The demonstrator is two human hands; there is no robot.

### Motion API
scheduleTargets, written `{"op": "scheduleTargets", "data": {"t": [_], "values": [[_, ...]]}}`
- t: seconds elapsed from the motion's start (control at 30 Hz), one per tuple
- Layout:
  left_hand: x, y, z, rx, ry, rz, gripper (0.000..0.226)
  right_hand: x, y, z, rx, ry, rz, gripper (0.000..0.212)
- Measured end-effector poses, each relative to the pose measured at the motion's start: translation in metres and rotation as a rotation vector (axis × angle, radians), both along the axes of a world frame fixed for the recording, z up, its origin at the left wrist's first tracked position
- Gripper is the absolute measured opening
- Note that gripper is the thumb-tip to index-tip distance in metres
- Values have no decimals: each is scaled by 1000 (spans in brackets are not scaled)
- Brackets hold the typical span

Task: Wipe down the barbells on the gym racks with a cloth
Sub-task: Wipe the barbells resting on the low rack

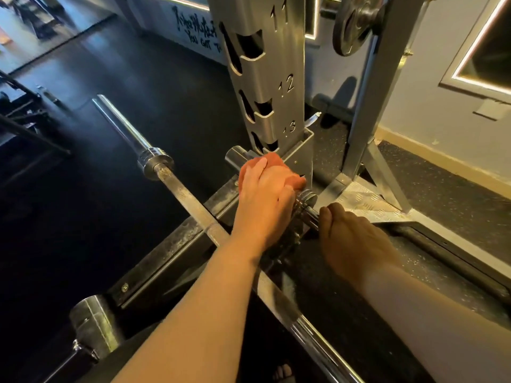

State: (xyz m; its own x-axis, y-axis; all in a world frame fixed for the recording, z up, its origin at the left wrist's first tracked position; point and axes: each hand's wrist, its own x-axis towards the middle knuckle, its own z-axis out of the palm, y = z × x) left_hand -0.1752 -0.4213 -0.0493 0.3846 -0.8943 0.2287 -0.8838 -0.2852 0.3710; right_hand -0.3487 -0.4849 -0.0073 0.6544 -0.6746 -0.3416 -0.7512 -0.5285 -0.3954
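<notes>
My left hand [262, 200] presses an orange cloth [276, 164] around the chrome sleeve of a barbell [233, 157] that lies low at the foot of the rack upright [265, 78]. Just past that bar's collar [308, 197], my right hand [354, 236] is closed around its shaft, and the rest of the shaft is hidden under the hand. A second, longer barbell [179, 189] runs diagonally from the upper left, passes under my left forearm and continues to the bottom edge.
The upright is marked 11, 12 and 13 beside its hook slots. A weight plate [356, 26] hangs on the frame at top right. The rack's base beam [171, 252] crosses under the long bar. Dark rubber floor [124, 64] spreads left; a wall [442, 92] stands right.
</notes>
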Motion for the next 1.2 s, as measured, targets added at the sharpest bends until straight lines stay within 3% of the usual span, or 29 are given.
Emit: {"op": "scheduleTargets", "data": {"t": [0.07,0.13,0.2,0.3,0.4,0.57,0.7,0.77,0.83,0.87,0.9,0.97,1.1,1.2], "values": [[5,-4,2,-13,-48,74,33,-1,0,0,-10,3,25,37],[-2,-13,13,-69,50,242,42,-3,2,2,-57,4,71,32],[-27,-20,17,-35,24,245,42,-3,3,5,-43,-6,52,32],[-37,-7,8,-114,204,210,31,-3,2,4,-51,-9,68,27],[-21,8,7,-34,224,96,23,-3,1,2,-109,-16,113,26],[-44,-23,33,13,462,349,18,-5,1,-4,-94,-12,94,33],[-45,-9,28,28,302,168,32,-4,1,-5,-121,-26,98,32],[-41,10,20,2,328,124,26,-2,0,-10,-120,-1,60,28],[-42,30,11,48,400,110,36,1,-1,-16,-117,-15,17,31],[-45,35,11,68,330,100,42,1,-1,-16,-101,-20,1,33],[-46,34,9,100,258,96,41,1,-1,-15,-83,-41,-15,33],[-45,11,19,122,287,186,19,-2,1,-12,-39,-120,-73,28],[-34,-39,39,272,-78,99,34,-4,-1,-11,-65,-79,-5,32],[-25,-38,42,343,-206,-26,28,-3,-1,-16,-128,-24,45,38]]}}
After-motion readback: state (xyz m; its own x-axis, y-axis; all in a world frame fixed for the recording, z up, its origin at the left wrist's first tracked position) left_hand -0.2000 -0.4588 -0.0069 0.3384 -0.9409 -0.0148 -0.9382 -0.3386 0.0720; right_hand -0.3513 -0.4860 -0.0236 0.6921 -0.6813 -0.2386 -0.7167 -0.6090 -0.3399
